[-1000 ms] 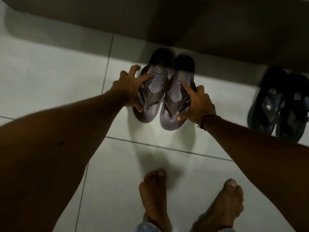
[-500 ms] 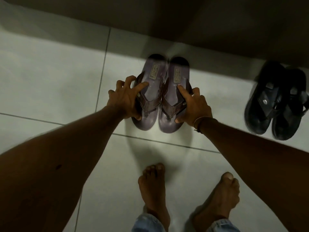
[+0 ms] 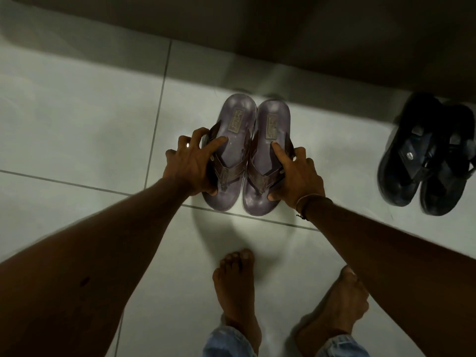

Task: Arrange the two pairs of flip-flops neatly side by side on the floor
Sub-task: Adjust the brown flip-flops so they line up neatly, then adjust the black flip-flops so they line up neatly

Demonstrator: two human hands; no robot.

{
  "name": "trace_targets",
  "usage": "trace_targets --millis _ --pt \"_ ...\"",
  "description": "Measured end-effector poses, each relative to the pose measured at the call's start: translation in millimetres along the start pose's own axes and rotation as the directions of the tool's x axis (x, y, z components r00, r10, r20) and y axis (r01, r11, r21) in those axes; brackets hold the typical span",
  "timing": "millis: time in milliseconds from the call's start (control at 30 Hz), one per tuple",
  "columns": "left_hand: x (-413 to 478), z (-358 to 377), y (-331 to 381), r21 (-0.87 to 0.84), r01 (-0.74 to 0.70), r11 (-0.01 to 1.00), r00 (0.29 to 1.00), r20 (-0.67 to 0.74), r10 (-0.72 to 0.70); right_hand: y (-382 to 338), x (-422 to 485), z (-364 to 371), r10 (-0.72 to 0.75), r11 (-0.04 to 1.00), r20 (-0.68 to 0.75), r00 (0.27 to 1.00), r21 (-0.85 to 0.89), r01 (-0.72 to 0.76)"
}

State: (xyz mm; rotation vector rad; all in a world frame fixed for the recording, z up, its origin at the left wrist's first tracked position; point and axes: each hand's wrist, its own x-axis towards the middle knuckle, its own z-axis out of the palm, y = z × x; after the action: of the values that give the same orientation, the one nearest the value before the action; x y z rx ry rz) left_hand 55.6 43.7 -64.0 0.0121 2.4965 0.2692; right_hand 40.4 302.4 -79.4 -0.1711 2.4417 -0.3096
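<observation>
The purple-brown pair of flip-flops sits at the centre of the tiled floor (image 3: 77, 130), its two pieces side by side and touching along their inner edges, heels pointing away from the person and toe ends nearest the bare feet. The left flip-flop (image 3: 233, 140) lies beside the right flip-flop (image 3: 270, 153), and both toe ends reach a grout line that runs across the tiles. The left hand (image 3: 190, 163) grips the outer edge of the left flip-flop, thumb at the toe end and index finger laid across the footbed above the strap. The right hand (image 3: 298, 173) grips the outer edge of the right flip-flop in the same manner, thumb low at the toe end and index finger extended onto the footbed; a thin cord bracelet (image 3: 306, 202) circles that wrist. The black pair of flip-flops (image 3: 427, 155) stands well apart to the right, its two pieces close together and slightly angled, near the shadowed band at the top of the view. The person's bare feet (image 3: 237, 284) stand on the tiles below the purple-brown pair, with denim cuffs (image 3: 226, 341) at the bottom edge.
</observation>
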Motion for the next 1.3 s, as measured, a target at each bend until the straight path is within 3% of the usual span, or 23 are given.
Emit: trace_targets --millis 233,400,567,700,833,967,1067,1300 --pt "-4.3 -8.5 -0.4 -0.035 -0.017 0.999 1.000 0.019 0.018 5.4 -5.8 0.0 -0.024 0.999 -0.020 1.000 0.045 0.025" --pt "-19.7 -27.0 8.9 -0.099 0.048 0.994 0.998 0.050 -0.044 35.3 -38.4 -17.1 0.046 0.987 -0.087 0.995 0.155 -0.032" --pt "-16.8 -33.9 97.7 0.004 -0.230 0.973 0.965 -0.131 0.229 133.1 -86.6 -48.4 0.177 0.976 -0.268 0.947 0.174 -0.133" --pt "15.8 -24.1 222.7 -0.060 -0.356 0.933 0.930 -0.123 0.347 247.9 -108.6 -75.4 0.326 0.945 -0.393 0.860 0.160 -0.285" --pt "54.5 -6.0 333.5 -0.163 -0.352 0.921 0.936 -0.065 0.346 342.5 -106.3 -104.9 0.466 0.884 -0.284 0.838 0.185 -0.429" --pt "84.7 8.8 397.8 -0.115 -0.332 0.936 0.943 -0.052 0.328 393.5 -80.9 -127.2 0.406 0.882 -0.082 0.910 0.294 -0.367" --pt "101.8 17.4 416.2 -0.041 -0.280 0.959 0.960 -0.018 0.280 403.3 -59.9 -130.9 0.328 0.894 -0.001 0.945 0.324 -0.311" --pt "116.1 15.2 422.0 0.056 -0.219 0.974 0.975 0.057 0.216 403.0 -42.4 -129.8 0.282 0.942 0.041 0.959 0.177 -0.285"
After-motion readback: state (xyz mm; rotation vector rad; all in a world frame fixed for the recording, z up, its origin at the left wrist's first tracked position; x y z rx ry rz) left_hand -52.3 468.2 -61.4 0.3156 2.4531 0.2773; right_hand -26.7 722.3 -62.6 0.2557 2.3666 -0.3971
